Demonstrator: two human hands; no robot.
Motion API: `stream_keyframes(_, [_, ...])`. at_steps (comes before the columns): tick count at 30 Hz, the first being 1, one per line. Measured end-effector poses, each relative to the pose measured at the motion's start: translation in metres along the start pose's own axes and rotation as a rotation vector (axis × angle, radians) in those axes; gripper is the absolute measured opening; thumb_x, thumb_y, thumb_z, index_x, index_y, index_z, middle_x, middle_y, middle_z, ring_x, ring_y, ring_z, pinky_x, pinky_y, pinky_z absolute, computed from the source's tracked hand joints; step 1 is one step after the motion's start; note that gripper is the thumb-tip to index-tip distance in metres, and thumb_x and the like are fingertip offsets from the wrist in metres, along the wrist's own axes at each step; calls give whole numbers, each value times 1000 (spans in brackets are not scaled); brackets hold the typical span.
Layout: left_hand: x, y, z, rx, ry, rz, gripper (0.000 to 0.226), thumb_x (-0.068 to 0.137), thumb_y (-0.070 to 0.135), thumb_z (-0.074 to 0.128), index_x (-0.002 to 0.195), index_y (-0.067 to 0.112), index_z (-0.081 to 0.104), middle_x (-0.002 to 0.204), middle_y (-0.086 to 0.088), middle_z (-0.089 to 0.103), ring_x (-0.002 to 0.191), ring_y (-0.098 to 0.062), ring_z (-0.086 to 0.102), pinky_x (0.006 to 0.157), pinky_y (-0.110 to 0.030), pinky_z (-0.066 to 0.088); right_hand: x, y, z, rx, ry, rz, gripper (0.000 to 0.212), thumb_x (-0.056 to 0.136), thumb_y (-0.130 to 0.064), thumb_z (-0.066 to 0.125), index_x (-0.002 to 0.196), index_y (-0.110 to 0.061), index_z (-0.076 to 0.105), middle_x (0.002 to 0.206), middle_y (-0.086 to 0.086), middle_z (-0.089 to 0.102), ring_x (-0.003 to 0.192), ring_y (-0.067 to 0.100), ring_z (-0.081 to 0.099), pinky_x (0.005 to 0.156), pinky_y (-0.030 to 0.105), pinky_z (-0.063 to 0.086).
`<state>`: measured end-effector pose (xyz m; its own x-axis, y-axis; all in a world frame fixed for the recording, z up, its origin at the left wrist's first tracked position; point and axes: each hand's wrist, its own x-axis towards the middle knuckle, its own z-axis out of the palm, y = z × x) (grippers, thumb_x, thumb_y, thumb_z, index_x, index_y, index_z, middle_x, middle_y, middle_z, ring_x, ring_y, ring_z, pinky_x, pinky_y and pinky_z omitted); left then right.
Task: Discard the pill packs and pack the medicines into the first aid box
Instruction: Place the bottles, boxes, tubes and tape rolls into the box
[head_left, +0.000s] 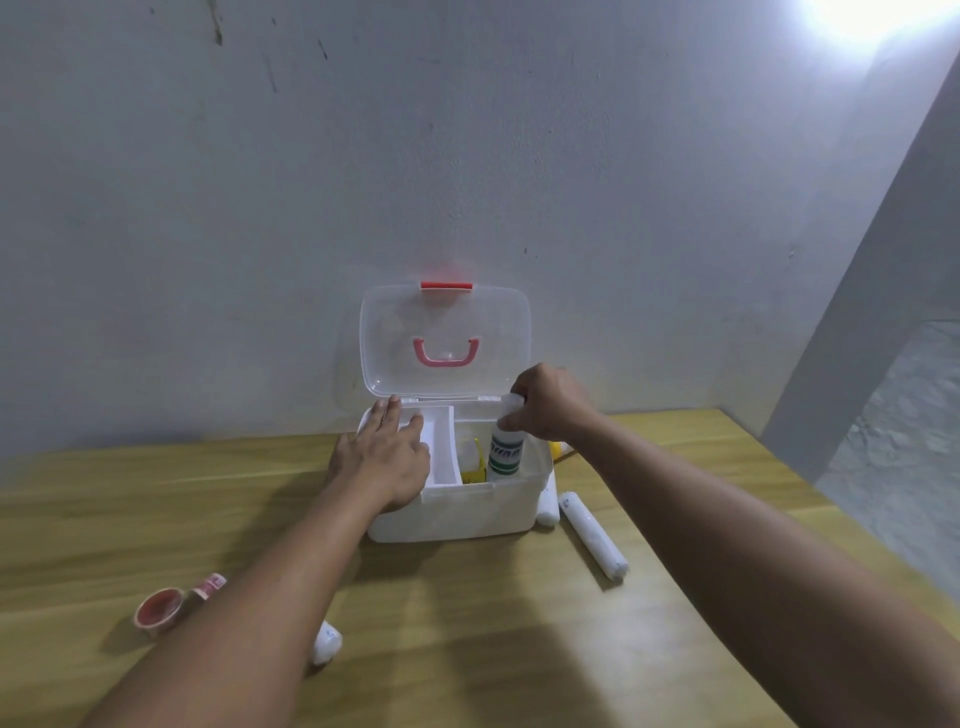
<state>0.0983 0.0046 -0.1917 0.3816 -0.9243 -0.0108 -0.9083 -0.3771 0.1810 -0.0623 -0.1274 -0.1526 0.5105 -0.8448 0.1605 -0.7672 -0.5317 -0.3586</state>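
Near the wooden table's (467, 623) front edge lie a red round tape roll (158, 613) and a white gauze roll (326, 643), with a long white wrapped roll (593, 535) by the box's right side. My left hand (387, 457) rests flat, fingers straight, on the left rim of the open white plastic first aid box (467, 514). My right hand (550, 402) grips the cap of a white bottle with a green label (505, 453), upright in the box's right compartment, near the table's back edge.

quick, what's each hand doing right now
Left hand: open, fingers straight, resting flat on the white tray in the first aid box.
Right hand: grips the top of the white bottle standing in the box.
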Motion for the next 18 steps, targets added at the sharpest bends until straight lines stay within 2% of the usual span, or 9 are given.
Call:
stream_keyframes(3, [0,0,0,4,2,0,54,100,35,16,153,28,10,162,1,-10,149,-16,-9,119,-47,14,1,5,0,65,21,-12,42,68,-33,84,102,-11,70,95,5,70,81,22,62,65,31,50])
stream_keyframes(6, [0,1,1,12,4,-2,54,100,35,16,153,28,7,162,1,-11,149,-16,-8,119,-48,15,3,14,-7,283,6,25,44,67,-39,85,97,-10,71,91,3,69,82,19,64,73,34,55])
stream_keyframes(9, [1,1,1,34,5,4,54,100,34,16,153,30,4,162,0,-11,149,-16,-8,119,-48,12,13,39,-11,512,93,220,28,77,-36,77,79,-10,70,75,5,67,71,20,62,68,36,52])
stream_keyframes(11, [1,1,2,61,-1,6,54,100,34,14,152,31,3,162,-1,-12,149,-16,-9,119,-48,9,19,58,-10,467,170,379,25,76,-25,67,78,0,70,68,8,63,65,24,59,62,36,52])
stream_keyframes(13, [2,0,2,69,-3,7,54,100,34,13,152,32,3,162,-1,-13,149,-16,-10,118,-48,10,19,71,-4,384,153,514,22,73,-20,57,73,1,66,67,11,64,66,29,66,61,37,57])
stream_keyframes(15, [2,0,2,65,-2,8,53,100,34,13,152,33,2,162,0,-13,149,-16,-10,118,-48,11,16,77,4,397,94,606,26,78,-28,60,66,-5,59,67,11,61,66,30,69,63,39,59])
stream_keyframes(18, [4,-2,3,55,0,9,53,100,34,13,152,33,3,162,0,-13,149,-16,-10,118,-48,12,16,83,16,434,58,686,37,79,-43,62,69,-8,56,77,11,60,63,30,67,67,40,61])
